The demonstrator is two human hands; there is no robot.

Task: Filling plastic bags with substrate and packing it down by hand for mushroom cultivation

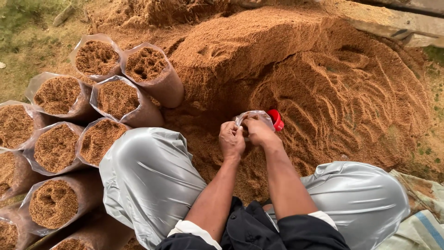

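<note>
Head view, both hands (245,134) pinching clear bag (253,116)

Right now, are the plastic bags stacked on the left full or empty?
Full. The clear plastic bags lie tipped with open mouths facing the camera, each packed to the rim with brown sawdust-like material.

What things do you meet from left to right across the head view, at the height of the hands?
Filled clear bags → silver-clad knee → left hand → right hand → red scoop → sawdust pile.

Reddish-brown sawdust heap (296,78), red scoop (276,119), clear plastic bag (252,116), shiny silver trousers (148,176).
</note>
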